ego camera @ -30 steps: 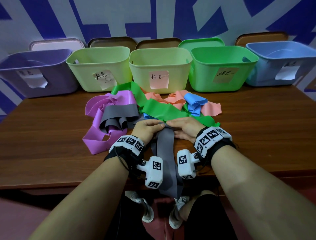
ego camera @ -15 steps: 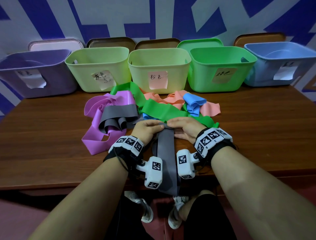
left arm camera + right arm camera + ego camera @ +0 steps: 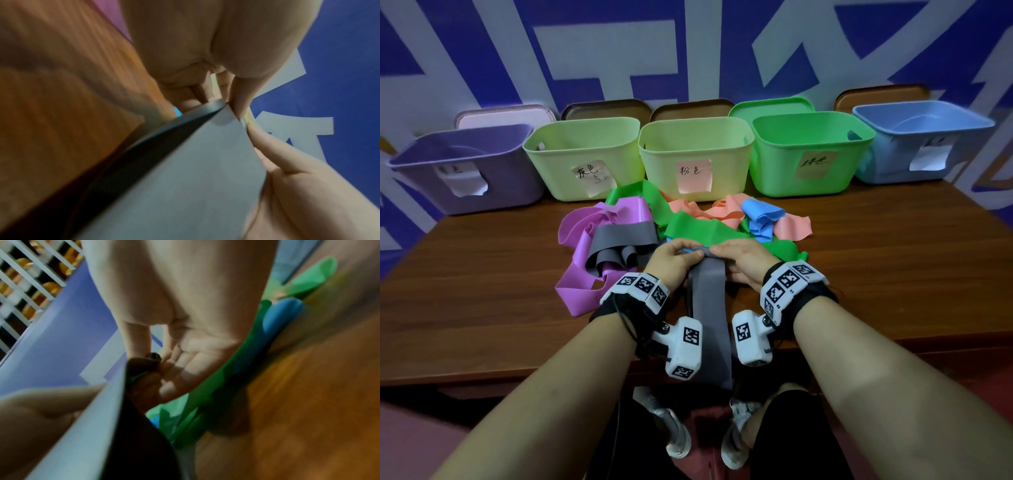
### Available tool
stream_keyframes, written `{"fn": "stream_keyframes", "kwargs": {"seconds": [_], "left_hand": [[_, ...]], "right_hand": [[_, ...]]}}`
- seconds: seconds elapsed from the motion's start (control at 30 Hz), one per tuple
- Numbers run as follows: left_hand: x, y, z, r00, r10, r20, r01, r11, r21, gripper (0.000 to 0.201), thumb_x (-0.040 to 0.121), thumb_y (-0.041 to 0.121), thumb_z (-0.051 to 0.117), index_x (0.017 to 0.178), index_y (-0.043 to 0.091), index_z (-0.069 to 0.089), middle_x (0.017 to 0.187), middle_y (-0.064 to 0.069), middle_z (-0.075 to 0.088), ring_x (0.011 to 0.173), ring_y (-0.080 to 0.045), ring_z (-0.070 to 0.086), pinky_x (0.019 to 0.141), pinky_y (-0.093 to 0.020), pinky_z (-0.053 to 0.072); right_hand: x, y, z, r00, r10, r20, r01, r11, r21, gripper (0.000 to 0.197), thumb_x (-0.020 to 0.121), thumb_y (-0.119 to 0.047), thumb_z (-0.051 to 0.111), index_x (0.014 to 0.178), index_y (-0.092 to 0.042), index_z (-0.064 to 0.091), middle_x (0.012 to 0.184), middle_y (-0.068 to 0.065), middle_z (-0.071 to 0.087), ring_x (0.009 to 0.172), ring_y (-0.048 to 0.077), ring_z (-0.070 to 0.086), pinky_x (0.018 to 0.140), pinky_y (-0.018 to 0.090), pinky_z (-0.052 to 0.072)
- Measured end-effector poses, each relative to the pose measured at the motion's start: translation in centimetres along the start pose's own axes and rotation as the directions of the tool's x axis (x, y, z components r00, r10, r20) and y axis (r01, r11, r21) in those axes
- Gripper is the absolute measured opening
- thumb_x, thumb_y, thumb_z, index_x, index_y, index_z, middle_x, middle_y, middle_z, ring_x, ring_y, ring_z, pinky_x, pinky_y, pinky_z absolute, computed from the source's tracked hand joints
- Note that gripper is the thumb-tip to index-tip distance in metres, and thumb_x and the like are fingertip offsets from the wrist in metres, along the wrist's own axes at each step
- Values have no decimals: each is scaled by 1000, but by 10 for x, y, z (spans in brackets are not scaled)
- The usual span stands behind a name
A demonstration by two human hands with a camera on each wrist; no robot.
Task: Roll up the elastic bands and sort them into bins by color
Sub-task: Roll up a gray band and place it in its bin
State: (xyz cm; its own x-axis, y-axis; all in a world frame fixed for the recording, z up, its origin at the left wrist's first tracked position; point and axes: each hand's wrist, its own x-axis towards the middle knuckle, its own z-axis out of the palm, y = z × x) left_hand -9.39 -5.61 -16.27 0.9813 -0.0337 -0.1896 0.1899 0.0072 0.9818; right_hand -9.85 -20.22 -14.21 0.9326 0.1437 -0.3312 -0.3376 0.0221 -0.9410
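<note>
Your forearms reach forward over the table point(image 3: 482, 308) edge, wrists close together, palms down. Your left hand point(image 3: 671, 262) and right hand point(image 3: 744, 260) meet fingertip to fingertip, each with fingers curled and pinching the far, started-roll end of the grey band point(image 3: 709, 308). The band runs back between your wrists and hangs off the table's near edge. The loose bands point(image 3: 688, 226) lie just beyond your hands, before the bins point(image 3: 695, 137).
</note>
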Motion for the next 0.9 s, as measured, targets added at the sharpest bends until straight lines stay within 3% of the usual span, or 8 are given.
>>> {"fn": "stream_keyframes", "kwargs": {"seconds": [0.1, 0.27, 0.43, 0.5, 0.6, 0.7, 0.8, 0.9], "left_hand": [[-9, 22, 1, 998, 57, 8, -57, 998, -8, 20, 89, -3, 58, 79, 13, 60, 62, -3, 63, 53, -13, 57, 53, -22, 47], [-29, 63, -2, 995, 94, 15, -93, 995, -27, 15, 89, 0, 58, 89, 14, 63, 58, -8, 55, 35, -10, 43, 36, -15, 33], [-49, 90, -4, 994, 107, -5, -107, 994, -27, 8, 91, 20, 61, 86, 14, 65, 74, -10, 57, 45, -18, 46, 45, -22, 33], [-55, 97, -3, 995, 104, -15, -104, 993, -61, 10, 92, 13, 60, 83, 13, 62, 67, -5, 58, 44, -14, 50, 41, -18, 39], [-64, 108, -2, 991, 129, -20, -131, 987, -96, 14, 91, 0, 56, 82, 10, 58, 51, -1, 55, 30, -5, 46, 33, -12, 34], [-68, 113, -1, 985, 172, -29, -174, 979, -102, 14, 89, -4, 57, 86, 10, 59, 68, -8, 58, 36, -6, 53, 36, -14, 38], [-67, 111, 1, 981, 191, -41, -194, 978, -81, 15, 88, -1, 60, 101, 7, 61, 72, -6, 61, 46, -9, 56, 44, -17, 43], [-70, 107, 5, 984, 179, 23, -176, 981, -84, 14, 87, 2, 64, 98, 10, 63, 67, -5, 66, 56, -16, 61, 51, -20, 47]], "right_hand": [[-10, -14, 6, 996, -87, -30, 84, 992, -96, 16, 93, -14, 58, 77, -13, 61, 78, 10, 59, 65, 19, 59, 58, 23, 49], [-27, -47, 12, 956, -281, -82, 264, 950, -169, 21, 85, -9, 67, 66, -17, 67, 72, -2, 64, 74, 16, 60, 75, 30, 49], [-49, -72, 18, 953, -301, -27, 301, 953, -31, 17, 85, 5, 61, 79, -11, 61, 73, 5, 63, 56, 9, 62, 53, 20, 51], [-56, -78, 19, 948, -317, -15, 317, 948, -23, 21, 84, 8, 61, 81, -13, 63, 76, 5, 64, 61, 13, 62, 56, 21, 51], [-60, -82, 20, 947, -322, -15, 322, 947, -13, 21, 85, 5, 61, 86, -15, 65, 81, 6, 64, 66, 16, 59, 57, 22, 49], [-64, -84, 20, 949, -314, -25, 313, 950, -7, 13, 89, -9, 63, 101, -13, 66, 84, 5, 65, 62, 12, 60, 51, 18, 47], [-68, -87, 21, 946, -322, -28, 322, 947, -8, 8, 91, -5, 58, 89, -10, 64, 78, 7, 62, 54, 10, 58, 49, 18, 48], [-71, -89, 20, 937, -347, -46, 349, 936, 53, 17, 91, 2, 55, 82, -12, 60, 77, 10, 59, 50, 8, 57, 46, 16, 47]]}}
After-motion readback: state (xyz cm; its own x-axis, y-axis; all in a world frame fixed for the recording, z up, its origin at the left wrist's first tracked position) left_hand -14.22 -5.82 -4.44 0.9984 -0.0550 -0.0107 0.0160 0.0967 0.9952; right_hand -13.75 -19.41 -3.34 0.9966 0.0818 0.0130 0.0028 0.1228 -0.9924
